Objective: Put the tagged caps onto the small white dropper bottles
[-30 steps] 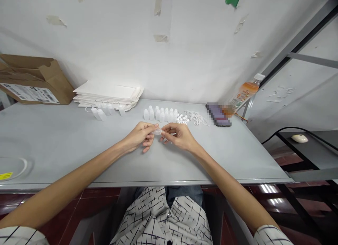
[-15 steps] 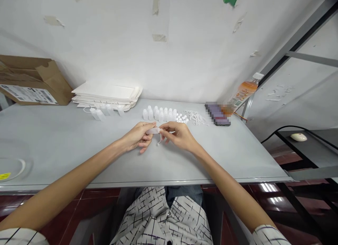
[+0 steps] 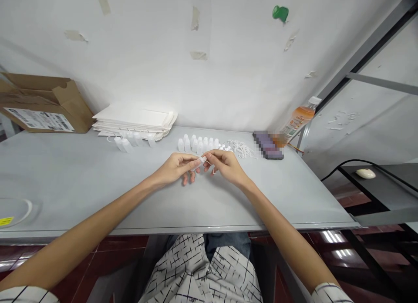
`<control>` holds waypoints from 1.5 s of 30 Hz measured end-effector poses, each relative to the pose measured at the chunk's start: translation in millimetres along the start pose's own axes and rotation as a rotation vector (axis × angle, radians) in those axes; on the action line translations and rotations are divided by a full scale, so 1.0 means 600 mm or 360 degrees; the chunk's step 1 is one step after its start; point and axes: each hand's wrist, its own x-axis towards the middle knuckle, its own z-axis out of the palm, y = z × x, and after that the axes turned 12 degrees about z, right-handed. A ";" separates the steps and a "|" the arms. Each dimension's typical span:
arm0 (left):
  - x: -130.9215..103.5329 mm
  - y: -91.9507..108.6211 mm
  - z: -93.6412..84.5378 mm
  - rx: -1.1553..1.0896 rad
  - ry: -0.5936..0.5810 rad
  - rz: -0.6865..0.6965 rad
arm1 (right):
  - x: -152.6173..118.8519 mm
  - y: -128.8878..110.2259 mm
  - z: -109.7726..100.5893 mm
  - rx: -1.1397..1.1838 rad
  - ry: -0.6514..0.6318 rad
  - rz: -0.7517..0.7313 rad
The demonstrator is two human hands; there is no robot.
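Observation:
Between my two hands is a small translucent white plastic bottle (image 3: 198, 164), tilted with its neck to the right. My left hand (image 3: 178, 167) is closed around its body, thumb on top, and covers most of it. At the neck end, my right hand (image 3: 227, 165) pinches a thin white strap (image 3: 209, 162), whose free end curls out below the fingers. Whether the strap is looped around the neck is hidden by the fingertips. Just beyond my hands stand several similar small bottles (image 3: 187, 145). Small white caps (image 3: 226, 148) and a pile of white straps (image 3: 241, 149) lie to their right.
More small bottles (image 3: 122, 145) stand at left, before a stack of white sheets (image 3: 133, 119) and a cardboard box (image 3: 45, 107). Right of the straps are a phone (image 3: 268, 145) and a leaning drink bottle (image 3: 295, 122). A wall closes the table's back.
My left thumb has moved over the bottle, so less of it shows. The strap's free end has shifted from hanging below the neck to the right, under my right hand. The view has tilted slightly.

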 end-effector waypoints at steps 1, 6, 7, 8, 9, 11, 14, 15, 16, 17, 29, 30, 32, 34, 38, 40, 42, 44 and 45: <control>0.000 -0.001 -0.001 -0.0014 0.0006 -0.0001 | 0.001 0.000 -0.001 0.0021 0.0017 0.0020; 0.001 -0.003 -0.001 -0.0068 0.0074 0.0001 | 0.005 0.000 -0.013 0.0047 0.0200 0.0034; 0.001 -0.003 -0.001 -0.0073 0.0086 0.0000 | 0.006 0.000 -0.019 0.0032 0.0269 0.0014; 0.001 -0.003 -0.001 -0.0075 0.0093 0.0002 | 0.008 0.001 -0.026 0.0005 0.0354 -0.0017; 0.001 -0.003 0.000 -0.0075 0.0096 0.0009 | 0.010 0.002 -0.035 -0.0030 0.0458 -0.0057; 0.000 -0.004 0.000 -0.0069 0.0092 0.0030 | 0.014 0.007 -0.061 -0.0161 0.0719 -0.0173; 0.000 -0.005 -0.001 -0.0028 0.0084 0.0040 | 0.019 0.021 -0.111 -0.0260 0.1178 -0.0240; 0.000 -0.005 -0.001 -0.0007 0.0082 0.0029 | 0.019 0.026 -0.127 -0.0267 0.1294 -0.0210; 0.000 -0.006 -0.002 0.0015 0.0075 0.0014 | 0.020 0.032 -0.142 -0.0287 0.1375 -0.0158; 0.000 -0.007 -0.003 0.0037 0.0065 -0.0001 | 0.019 0.036 -0.154 -0.0328 0.1416 -0.0107; 0.001 -0.018 -0.010 0.0100 0.0131 -0.0006 | 0.014 0.035 -0.120 -0.1090 0.0782 0.0049; 0.001 -0.016 -0.010 0.0092 0.0134 -0.0014 | 0.014 0.034 -0.117 -0.1154 0.0777 0.0058; 0.001 -0.012 -0.010 0.0060 0.0131 -0.0027 | 0.014 0.033 -0.115 -0.1237 0.0772 0.0084; 0.001 -0.011 -0.010 0.0016 0.0120 -0.0038 | 0.013 0.032 -0.114 -0.1277 0.0753 0.0103; 0.002 -0.014 -0.014 -0.0058 0.0146 -0.0090 | 0.011 0.032 -0.114 -0.1339 0.0686 0.0114; 0.002 -0.017 -0.016 -0.0093 0.0186 -0.0112 | 0.010 0.032 -0.113 -0.1334 0.0652 0.0120; 0.002 -0.017 -0.017 -0.0112 0.0218 -0.0106 | 0.010 0.033 -0.113 -0.1313 0.0622 0.0119; 0.002 -0.015 -0.015 -0.0096 0.0234 -0.0091 | 0.010 0.033 -0.113 -0.1302 0.0603 0.0116; 0.001 -0.014 -0.014 -0.0063 0.0234 -0.0089 | 0.010 0.033 -0.113 -0.1304 0.0597 0.0122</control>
